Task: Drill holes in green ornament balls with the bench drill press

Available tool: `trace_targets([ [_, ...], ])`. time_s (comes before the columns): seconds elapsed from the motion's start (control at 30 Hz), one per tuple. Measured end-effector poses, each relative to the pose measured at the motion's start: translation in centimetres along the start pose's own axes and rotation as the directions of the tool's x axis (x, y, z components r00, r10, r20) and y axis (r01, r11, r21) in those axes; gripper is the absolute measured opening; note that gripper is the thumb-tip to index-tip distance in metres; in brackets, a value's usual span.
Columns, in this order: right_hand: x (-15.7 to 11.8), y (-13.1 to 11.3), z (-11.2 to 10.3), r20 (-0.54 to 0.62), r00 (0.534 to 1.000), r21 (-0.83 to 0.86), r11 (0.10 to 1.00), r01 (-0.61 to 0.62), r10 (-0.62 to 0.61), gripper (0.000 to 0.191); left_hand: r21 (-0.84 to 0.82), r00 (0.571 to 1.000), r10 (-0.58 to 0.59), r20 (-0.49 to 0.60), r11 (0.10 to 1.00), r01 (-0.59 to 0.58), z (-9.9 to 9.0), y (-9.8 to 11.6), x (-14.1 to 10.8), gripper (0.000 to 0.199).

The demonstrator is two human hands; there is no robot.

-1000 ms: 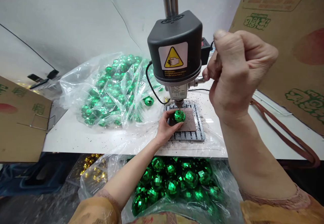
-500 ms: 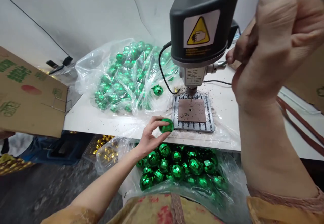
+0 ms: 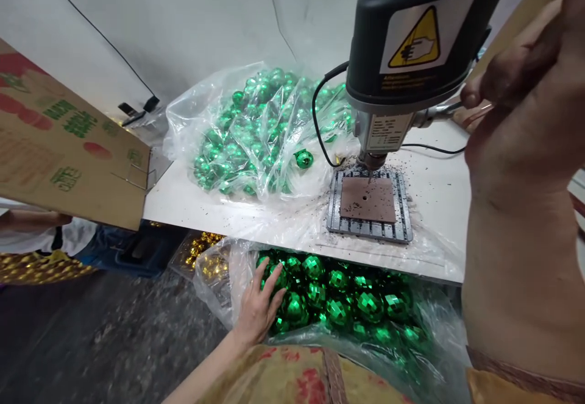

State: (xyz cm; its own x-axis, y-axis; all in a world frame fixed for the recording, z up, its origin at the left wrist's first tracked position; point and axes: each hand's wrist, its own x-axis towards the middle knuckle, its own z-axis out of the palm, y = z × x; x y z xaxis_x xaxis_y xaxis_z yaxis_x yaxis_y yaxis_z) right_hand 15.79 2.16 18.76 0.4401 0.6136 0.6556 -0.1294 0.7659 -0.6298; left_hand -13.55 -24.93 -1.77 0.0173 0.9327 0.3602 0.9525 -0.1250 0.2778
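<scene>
My left hand [image 3: 260, 303] reaches into the clear plastic bag of shiny green faceted ball ornaments [image 3: 338, 311] below the table edge. Its fingers are spread and touch a green ball [image 3: 295, 309] at the left of the pile. At the upper right my right hand [image 3: 525, 87], large and close to the camera, is curled at the feed handle [image 3: 441, 113] of the bench drill press [image 3: 411, 50]. Under the drill bit a brown square board [image 3: 370, 206] with a small hole lies on the slotted metal base [image 3: 336, 228], strewn with dark shavings.
A clear bag of smaller-looking green balls [image 3: 256, 130] lies on the white table [image 3: 183, 212], with a loose green ball [image 3: 304, 159] beside it. At left stands a printed cardboard box [image 3: 91, 142], another person's hand [image 3: 50, 218] under it. Gold balls [image 3: 205, 248] sit below.
My left hand has moved from beside the drill base down to the green balls; the ball it held is no longer distinguishable. My right hand stays at the handle. The view has shifted left.
</scene>
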Motion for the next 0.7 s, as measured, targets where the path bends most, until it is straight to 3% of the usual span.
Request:
trace_targets([
  [0.1,0.0,0.1,0.5,-0.055,0.998,-0.03,0.999,-0.039,0.038,0.05,0.014,0.982,0.171,-0.082,0.985,-0.171,-1.2,0.0,4.4,0.053],
  [0.17,0.0,0.3,0.8,-0.104,0.994,0.017,1.0,-0.02,0.022,0.048,-0.055,0.935,0.336,-0.117,0.938,-0.343,-1.4,0.2,9.0,0.049],
  [0.27,0.4,0.8,1.0,-0.141,0.988,0.079,0.995,0.067,-0.055,0.046,-0.135,0.927,0.372,-0.051,0.917,-0.376,0.1,0.9,17.3,0.038],
  [0.33,0.6,1.0,1.1,-0.095,0.993,0.097,0.992,0.085,-0.076,0.042,-0.161,0.961,0.275,-0.019,0.948,-0.275,2.1,1.4,22.9,0.036],
  [0.4,0.7,1.0,1.1,-0.078,0.987,0.122,0.981,0.149,-0.14,0.039,-0.142,0.998,0.046,0.032,0.989,-0.041,4.3,1.8,27.9,0.035],
  [0.47,0.6,0.8,1.2,-0.094,0.974,0.141,0.965,0.22,-0.208,0.038,-0.127,0.969,-0.223,0.105,0.964,0.235,6.1,2.0,31.8,0.032],
  [0.5,0.5,0.6,1.2,-0.086,0.972,0.133,0.964,0.231,-0.221,0.038,-0.125,0.952,-0.281,0.123,0.947,0.296,6.8,2.0,33.3,0.028],
  [0.6,0.2,-0.1,1.1,-0.013,0.981,0.047,0.979,0.196,-0.196,0.037,-0.147,0.933,-0.322,0.158,0.927,0.345,8.0,1.7,35.7,0.015],
  [0.7,0.0,-0.5,1.1,-0.002,0.979,-0.014,0.979,0.205,-0.205,0.039,-0.186,0.933,-0.311,0.183,0.921,0.343,8.0,1.2,35.6,0.018],
])
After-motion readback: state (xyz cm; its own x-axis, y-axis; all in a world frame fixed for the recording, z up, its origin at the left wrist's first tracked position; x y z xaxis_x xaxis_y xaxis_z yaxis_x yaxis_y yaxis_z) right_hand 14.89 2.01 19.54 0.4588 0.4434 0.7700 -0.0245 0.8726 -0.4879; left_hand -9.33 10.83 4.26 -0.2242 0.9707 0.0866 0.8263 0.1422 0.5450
